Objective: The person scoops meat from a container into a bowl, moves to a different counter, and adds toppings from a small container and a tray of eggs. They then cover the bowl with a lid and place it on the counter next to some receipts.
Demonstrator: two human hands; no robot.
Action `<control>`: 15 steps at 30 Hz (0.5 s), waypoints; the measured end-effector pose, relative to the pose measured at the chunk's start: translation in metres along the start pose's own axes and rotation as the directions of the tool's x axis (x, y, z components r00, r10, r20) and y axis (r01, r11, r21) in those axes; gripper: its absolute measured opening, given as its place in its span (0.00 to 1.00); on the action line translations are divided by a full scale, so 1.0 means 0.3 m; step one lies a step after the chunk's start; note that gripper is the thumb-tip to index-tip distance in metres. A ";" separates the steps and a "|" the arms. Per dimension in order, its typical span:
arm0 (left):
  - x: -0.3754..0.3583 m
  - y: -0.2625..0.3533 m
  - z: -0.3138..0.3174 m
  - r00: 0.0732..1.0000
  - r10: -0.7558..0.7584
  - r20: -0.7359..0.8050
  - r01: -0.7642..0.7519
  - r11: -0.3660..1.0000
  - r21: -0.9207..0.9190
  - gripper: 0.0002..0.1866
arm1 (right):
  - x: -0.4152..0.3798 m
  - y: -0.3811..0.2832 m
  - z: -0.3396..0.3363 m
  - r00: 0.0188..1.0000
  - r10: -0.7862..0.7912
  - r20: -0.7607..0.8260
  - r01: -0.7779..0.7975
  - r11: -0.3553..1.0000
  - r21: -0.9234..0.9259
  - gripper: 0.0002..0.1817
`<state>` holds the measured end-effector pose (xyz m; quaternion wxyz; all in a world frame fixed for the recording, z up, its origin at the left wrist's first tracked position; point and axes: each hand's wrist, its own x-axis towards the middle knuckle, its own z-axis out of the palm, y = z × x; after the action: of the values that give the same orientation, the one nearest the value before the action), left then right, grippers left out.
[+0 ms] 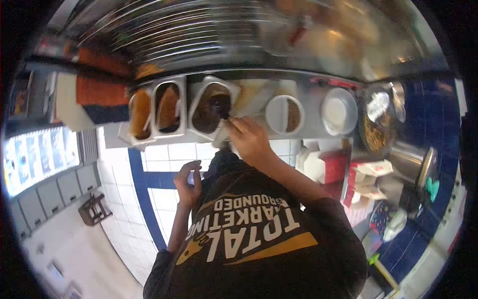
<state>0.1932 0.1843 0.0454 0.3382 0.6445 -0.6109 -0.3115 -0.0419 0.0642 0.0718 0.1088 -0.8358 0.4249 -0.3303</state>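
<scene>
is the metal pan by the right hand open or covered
Open: no lid shows on the metal pan, and its brown inside is visible around the dark thing near the right hand.

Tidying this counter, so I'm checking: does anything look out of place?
Yes: the tray by the right hand looks askew, turned at an angle, while the two trays left of it sit straighter, side by side.

The right hand (249, 142) holds a dark object (219, 106) over 1 of 3 trays (222, 82).

Wht tiles (118, 194) w/ blue band (142, 180), bright panel (42, 157).
</scene>
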 end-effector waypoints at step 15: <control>0.259 -0.728 -0.267 0.488 -0.865 -0.122 0.445 0.366 -0.817 0.27 | 0.121 0.012 0.118 0.955 0.294 -0.041 -0.296 0.950 -0.094 0.12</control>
<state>0.3891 0.1168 -0.0857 0.5439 0.7194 0.0078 -0.4320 -0.0061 0.0303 0.0598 0.1098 -0.7628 0.5622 -0.3000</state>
